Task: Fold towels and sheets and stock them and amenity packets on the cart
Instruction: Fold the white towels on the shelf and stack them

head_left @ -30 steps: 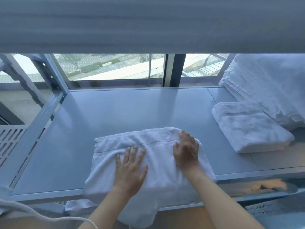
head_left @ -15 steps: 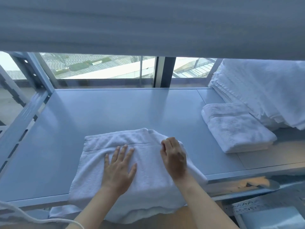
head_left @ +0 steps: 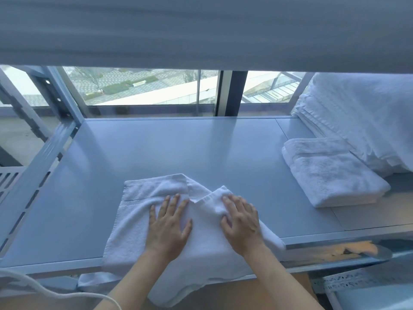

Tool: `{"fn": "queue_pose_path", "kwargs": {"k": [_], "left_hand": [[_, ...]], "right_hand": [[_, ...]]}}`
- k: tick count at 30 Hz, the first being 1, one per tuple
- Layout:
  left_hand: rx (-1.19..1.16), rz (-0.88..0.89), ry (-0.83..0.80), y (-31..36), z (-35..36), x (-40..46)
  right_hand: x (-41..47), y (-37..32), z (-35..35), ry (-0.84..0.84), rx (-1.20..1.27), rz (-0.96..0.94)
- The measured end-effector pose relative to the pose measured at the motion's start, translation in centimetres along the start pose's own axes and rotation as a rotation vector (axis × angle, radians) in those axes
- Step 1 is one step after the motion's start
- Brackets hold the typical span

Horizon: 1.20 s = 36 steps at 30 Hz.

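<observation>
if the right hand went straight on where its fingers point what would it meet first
The right hand points away and slightly left, so first the folded-over towel corner at its fingertips; past that, apparently bare shelf up to the window, though depth is unclear.

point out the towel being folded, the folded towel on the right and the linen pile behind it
towel being folded (head_left: 136, 215): head view, its flat left half
folded towel (head_left: 335, 177): head view, middle of its top face
linen pile (head_left: 362, 117): head view, its draped top layer
</observation>
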<state>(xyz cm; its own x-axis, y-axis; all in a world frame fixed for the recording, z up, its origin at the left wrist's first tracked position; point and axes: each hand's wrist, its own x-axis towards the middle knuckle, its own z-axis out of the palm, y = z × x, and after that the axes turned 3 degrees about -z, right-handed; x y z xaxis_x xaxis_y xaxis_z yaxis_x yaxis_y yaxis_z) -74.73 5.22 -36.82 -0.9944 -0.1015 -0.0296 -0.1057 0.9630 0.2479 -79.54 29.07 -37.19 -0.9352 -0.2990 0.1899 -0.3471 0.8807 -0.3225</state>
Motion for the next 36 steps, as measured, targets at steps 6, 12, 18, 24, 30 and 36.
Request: {"fn": "queue_pose_path", "kwargs": {"k": [6,12,18,24,30,36], "left_hand": [[0.019,0.001,-0.008,-0.2,0.1,0.0],[0.020,-0.003,-0.001,-0.3,0.2,0.0],[0.013,0.011,-0.007,-0.4,0.4,0.4],[-0.053,0.019,0.003,-2.8,-0.9,-1.2],[-0.009,-0.122,0.085,-8.2,-1.4,-6.0],[0.003,-0.154,0.039,-8.3,-1.0,-3.7]], "right_hand": [[6.0,3.5,-1.2,-0.114,-0.134,0.265],[8.4,4.9,-3.3,-0.131,-0.181,0.417],[2.6,0.5,-0.2,-0.186,0.007,-0.029],[2.2,3.9,-1.5,-0.261,-0.035,-0.103],[-0.6,7.5,-3.0,-0.287,-0.073,-0.107],[1.1,7.4,-2.8,-0.306,-0.116,-0.117]]}}
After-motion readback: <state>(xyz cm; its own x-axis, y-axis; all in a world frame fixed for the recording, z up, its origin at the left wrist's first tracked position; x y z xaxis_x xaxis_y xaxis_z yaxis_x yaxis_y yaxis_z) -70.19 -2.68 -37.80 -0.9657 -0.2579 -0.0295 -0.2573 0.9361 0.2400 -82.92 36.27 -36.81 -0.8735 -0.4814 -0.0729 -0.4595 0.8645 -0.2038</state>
